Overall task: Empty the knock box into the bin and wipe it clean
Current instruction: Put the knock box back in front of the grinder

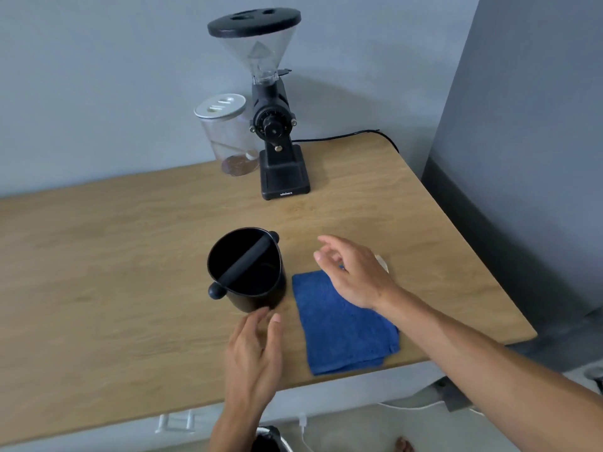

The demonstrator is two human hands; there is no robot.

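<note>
The knock box [246,269] stands upright just below the middle of the frame on the wooden counter [98,272], its bar running diagonally across the open mouth. The inside looks dark; whether any grounds lie in it I cannot tell. Just to its right lies a folded blue cloth [342,334], flat and close to the counter's front edge.

The left hand [254,350] reaches up from the lower middle, fingers loosely spread and empty, the tips just beside the box's near wall — touching or a hair apart, I cannot tell. The right hand [350,272] hovers over the cloth's far corner, fingers open and curled, holding nothing.

At the bottom edge, below the counter, a dark rounded shape [269,440] shows — possibly the bin, though too little is visible to be sure.

This looks like the very start: the box is not yet lifted. The next move calls for a firm wrap round the box's wall, then carrying it level off the counter edge before tipping it.

A grinder [277,125] and a clear jar [228,135] stand at the upper middle, well apart from the work.
</note>
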